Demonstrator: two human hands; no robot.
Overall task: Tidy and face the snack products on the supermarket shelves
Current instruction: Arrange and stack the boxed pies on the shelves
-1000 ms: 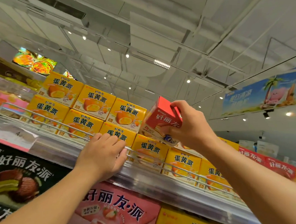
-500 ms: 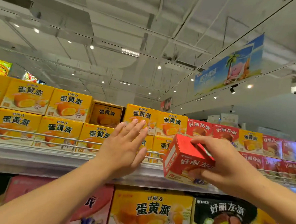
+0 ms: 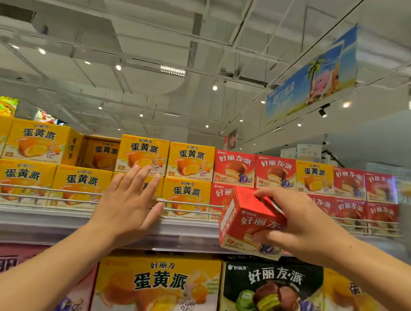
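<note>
Obs.: right hand (image 3: 308, 224) grips the red pie box (image 3: 248, 226), fingers over its top and thumb under the front face. A second ago this box was up among the yellow egg-yolk boxes (image 3: 142, 155); half a second ago it was lower and further right. Now it sits in front of the top shelf's rail (image 3: 187, 203), at the seam where yellow stock ends and the red boxes (image 3: 233, 168) begin. It is tilted, clear of the shelf, not yet set down.

Left hand (image 3: 126, 207): fingers straight and spread, holding nothing. It has risen off the shelf edge and lies flat over the lower-tier yellow boxes; whether it touches them, cannot tell.

Reading: a misplaced red box is being moved from the yellow block to its own kind. Judgement: relocation roughly halfway; placement and facing remain.

Also noted: one yellow box (image 3: 102, 154) is set back behind its neighbours, and another yellow box (image 3: 313, 177) stands among the reds. Both are likely next.
</note>
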